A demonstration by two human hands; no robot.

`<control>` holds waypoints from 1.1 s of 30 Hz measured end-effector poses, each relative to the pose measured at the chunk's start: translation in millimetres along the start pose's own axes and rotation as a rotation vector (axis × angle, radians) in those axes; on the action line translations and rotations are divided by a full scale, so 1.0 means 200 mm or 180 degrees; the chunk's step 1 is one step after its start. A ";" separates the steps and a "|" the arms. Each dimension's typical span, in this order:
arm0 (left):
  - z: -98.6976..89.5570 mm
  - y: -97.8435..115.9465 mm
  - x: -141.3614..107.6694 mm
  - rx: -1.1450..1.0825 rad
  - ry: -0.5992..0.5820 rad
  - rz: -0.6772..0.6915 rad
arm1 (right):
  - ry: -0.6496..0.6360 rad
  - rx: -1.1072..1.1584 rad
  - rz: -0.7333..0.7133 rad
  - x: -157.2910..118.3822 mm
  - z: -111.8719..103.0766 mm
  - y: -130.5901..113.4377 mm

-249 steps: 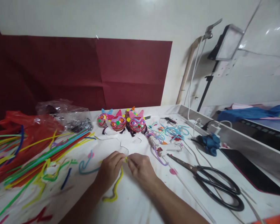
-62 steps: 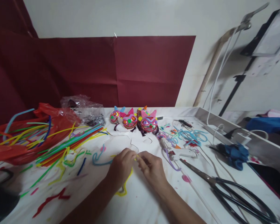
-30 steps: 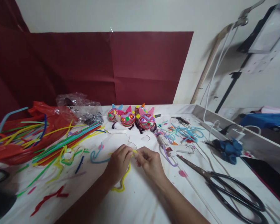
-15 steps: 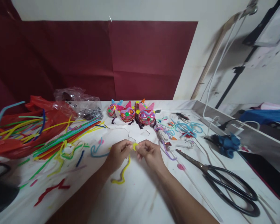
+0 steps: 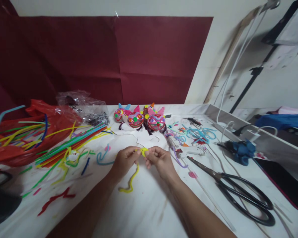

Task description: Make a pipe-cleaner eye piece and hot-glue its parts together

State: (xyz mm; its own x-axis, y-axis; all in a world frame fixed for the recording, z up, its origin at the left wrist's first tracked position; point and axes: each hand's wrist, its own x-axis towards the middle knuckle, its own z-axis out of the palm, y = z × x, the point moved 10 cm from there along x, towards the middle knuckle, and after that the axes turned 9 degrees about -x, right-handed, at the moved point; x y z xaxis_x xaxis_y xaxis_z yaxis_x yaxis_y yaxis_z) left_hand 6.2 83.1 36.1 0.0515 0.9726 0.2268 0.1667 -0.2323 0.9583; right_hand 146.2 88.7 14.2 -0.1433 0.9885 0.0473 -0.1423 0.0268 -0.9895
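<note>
Between my two hands is a yellow pipe cleaner (image 5: 144, 151), its top wound into a small flat coil. My left hand (image 5: 126, 162) pinches the coil's left side with thumb and fingertips. From the right, my right hand (image 5: 159, 162) grips the same coil between thumb and forefinger. The loose yellow tail (image 5: 131, 181) hangs below the left fingers and bends along the white table (image 5: 144, 215). A blue pipe cleaner (image 5: 103, 160) lies just left of my left hand. Behind the hands are pieces of white paper (image 5: 129, 140).
Several colourful round animal heads (image 5: 156, 121) stand at the back. Bundled pipe cleaners (image 5: 72, 145) and a red plastic bag (image 5: 49, 115) lie left. On the right are a white glue gun (image 5: 192, 151), large black-handled scissors (image 5: 243, 193), a phone (image 5: 283, 181) and cables.
The yellow coil shows larger and rounder between my fingers, turned more toward the camera. Both hands stay in nearly the same place; the view has shifted slightly.
</note>
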 end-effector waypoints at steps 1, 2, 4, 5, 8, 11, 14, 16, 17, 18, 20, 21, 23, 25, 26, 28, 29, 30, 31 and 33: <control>-0.02 0.04 0.00 0.0247 0.0095 0.0335 | 0.0014 0.0001 0.0006 0.00 0.00 0.00; -0.03 0.09 -0.01 0.0509 0.0176 0.0694 | 0.0020 0.0001 0.0008 0.00 0.00 0.00; -0.02 0.18 -0.05 0.0998 0.0246 0.1324 | 0.0026 -0.0004 -0.0008 0.00 0.00 0.00; -0.01 0.20 -0.07 0.1213 0.0255 0.1557 | 0.0027 -0.0010 -0.0026 0.00 0.00 0.00; 0.02 0.24 -0.11 0.1708 0.0216 0.1955 | 0.0016 -0.0082 -0.0079 0.01 0.00 0.01; 0.05 0.25 -0.12 0.1932 0.0180 0.2074 | 0.0026 -0.0176 -0.0121 0.01 0.00 0.01; 0.06 0.25 -0.13 0.1970 0.0201 0.2086 | 0.0079 -0.0131 -0.0163 0.01 0.00 0.02; 0.06 0.26 -0.13 0.1976 0.0264 0.2052 | 0.0121 -0.0082 -0.0152 0.00 0.00 0.02; 0.06 0.26 -0.13 0.1972 0.0299 0.2023 | 0.0146 -0.0063 -0.0140 0.00 0.00 0.02; 0.05 0.26 -0.13 0.1955 0.0340 0.1989 | 0.0174 -0.0046 -0.0130 -0.01 0.00 0.02; 0.04 0.26 -0.12 0.1892 0.0430 0.1847 | 0.0239 -0.0016 -0.0132 -0.01 0.00 0.02; 0.03 0.25 -0.11 0.1846 0.0474 0.1727 | 0.0278 -0.0003 -0.0144 -0.02 0.00 0.01; 0.02 0.22 -0.10 0.1705 0.0563 0.1412 | 0.0353 0.0001 -0.0165 -0.03 0.00 0.01; 0.00 0.18 -0.08 0.1494 0.0647 0.1059 | 0.0430 -0.0018 -0.0178 -0.03 -0.01 0.02; -0.01 0.15 -0.07 0.1363 0.0682 0.0899 | 0.0462 -0.0028 -0.0179 -0.03 -0.01 0.02; -0.01 0.11 -0.06 0.1077 0.0715 0.0638 | 0.0489 -0.0028 -0.0172 -0.03 -0.01 0.03; -0.01 0.09 -0.06 0.0934 0.0712 0.0551 | 0.0492 -0.0017 -0.0170 -0.03 -0.01 0.03; -0.01 0.08 -0.05 0.0802 0.0689 0.0492 | 0.0491 0.0003 -0.0168 -0.03 -0.01 0.04; -0.01 0.07 -0.05 0.0690 0.0654 0.0455 | 0.0488 0.0032 -0.0167 -0.03 -0.02 0.04; 0.00 0.06 -0.04 0.0560 0.0579 0.0407 | 0.0478 0.0089 -0.0162 -0.02 -0.02 0.05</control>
State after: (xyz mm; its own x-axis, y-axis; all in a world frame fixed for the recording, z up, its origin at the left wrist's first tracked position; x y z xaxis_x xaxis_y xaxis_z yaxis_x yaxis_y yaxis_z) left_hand 7.3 72.0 45.5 -0.0918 0.9176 0.3868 0.3394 -0.3363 0.8785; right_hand 149.1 84.6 4.5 0.0125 0.9972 0.0743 -0.1732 0.0754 -0.9820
